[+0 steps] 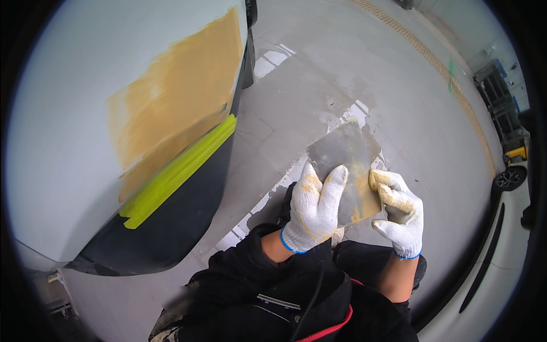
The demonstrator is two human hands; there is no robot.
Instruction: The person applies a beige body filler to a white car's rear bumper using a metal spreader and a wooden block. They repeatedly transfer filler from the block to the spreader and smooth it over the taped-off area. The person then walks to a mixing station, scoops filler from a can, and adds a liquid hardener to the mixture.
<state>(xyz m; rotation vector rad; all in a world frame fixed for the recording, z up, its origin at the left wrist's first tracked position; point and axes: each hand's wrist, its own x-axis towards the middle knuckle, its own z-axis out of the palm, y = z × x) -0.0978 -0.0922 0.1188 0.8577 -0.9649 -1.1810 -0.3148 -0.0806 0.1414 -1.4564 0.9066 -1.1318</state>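
Left hand [313,212] grip clamped on smeared board [343,149] — probably steadying it; right hand [403,212] at right edge (can't tell if clamped).

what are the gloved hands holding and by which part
A flat, yellow-smeared grey board: the left hand holds its near left part; the right hand is at its right edge, its grip unclear.

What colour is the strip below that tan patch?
The strip is bright yellow-green, best seen in the head view.
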